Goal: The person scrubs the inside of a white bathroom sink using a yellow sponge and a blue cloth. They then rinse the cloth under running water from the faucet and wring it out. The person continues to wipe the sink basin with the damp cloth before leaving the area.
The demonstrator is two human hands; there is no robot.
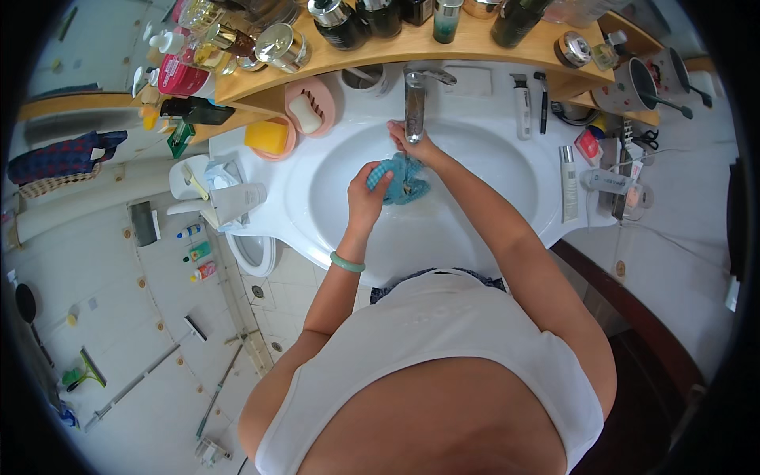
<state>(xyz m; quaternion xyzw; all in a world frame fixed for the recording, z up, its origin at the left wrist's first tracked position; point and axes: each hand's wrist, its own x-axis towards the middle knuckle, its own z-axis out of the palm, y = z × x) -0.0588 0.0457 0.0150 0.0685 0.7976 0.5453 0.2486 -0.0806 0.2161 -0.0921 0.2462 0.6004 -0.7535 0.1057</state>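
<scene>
My left hand (367, 195) is closed around a wet-looking blue checked cloth (408, 184) over the white washbasin (372, 229). The cloth bunches up and hangs to the right of my fingers, with a small yellowish patch on it. My right hand (413, 146) is at the chrome faucet (415, 107), just above the cloth. Its fingers stretch toward the upper left, apart from the cloth, and the spout covers part of the hand. A pale green bangle (347, 263) circles my left wrist.
Left of the faucet stand a pink dish with white soap (305, 113) and a yellow sponge (267, 137). A wooden shelf (380, 66) crowded with bottles overhangs the basin's back. On the right lie a white tube (569, 186) and a trimmer (521, 107). Cups (633, 85) stand farther right.
</scene>
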